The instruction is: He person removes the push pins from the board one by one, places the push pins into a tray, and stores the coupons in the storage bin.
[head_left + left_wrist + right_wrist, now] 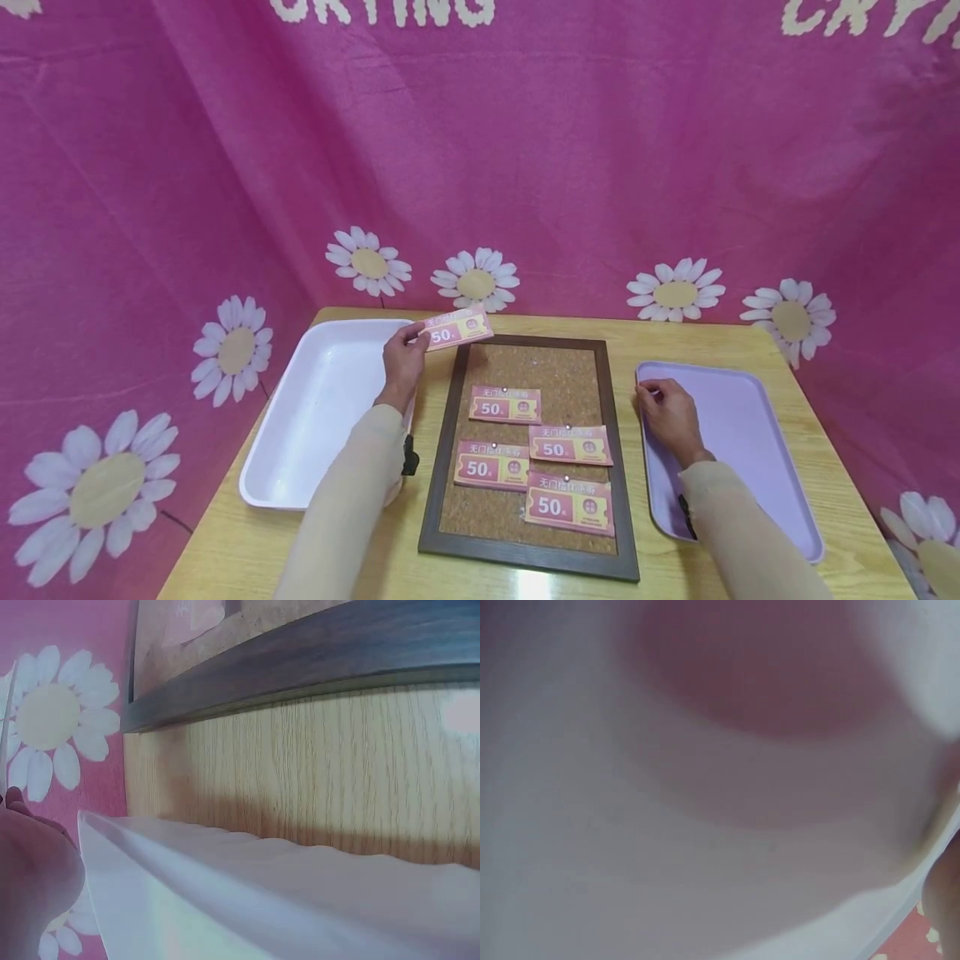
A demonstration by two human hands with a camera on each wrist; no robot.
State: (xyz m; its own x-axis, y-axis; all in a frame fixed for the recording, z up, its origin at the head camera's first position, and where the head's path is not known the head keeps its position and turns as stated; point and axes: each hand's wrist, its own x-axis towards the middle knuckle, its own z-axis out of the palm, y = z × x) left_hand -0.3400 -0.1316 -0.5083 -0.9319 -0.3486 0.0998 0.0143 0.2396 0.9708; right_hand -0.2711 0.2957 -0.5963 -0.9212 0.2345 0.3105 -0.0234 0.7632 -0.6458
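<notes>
My left hand [403, 365] pinches a pink and yellow 50 coupon [467, 327] by its left end, holding it up over the gap between the white bin and the corkboard's far left corner. The framed corkboard [536, 363] lies flat in the middle, bearing several like coupons [491, 467], each with a small pin at its top edge. To the right, my right hand [670, 417] is above the left side of the lilac tray [742, 442]. Its thumb and fingertips meet near the tray's left rim; I cannot tell whether something small is between them.
A white plastic bin [303, 433] stands on the left of the wooden table [667, 340], its rim [187, 862] close to my left wrist. Behind the table hangs a pink cloth [555, 183] with daisies, which also runs down both sides.
</notes>
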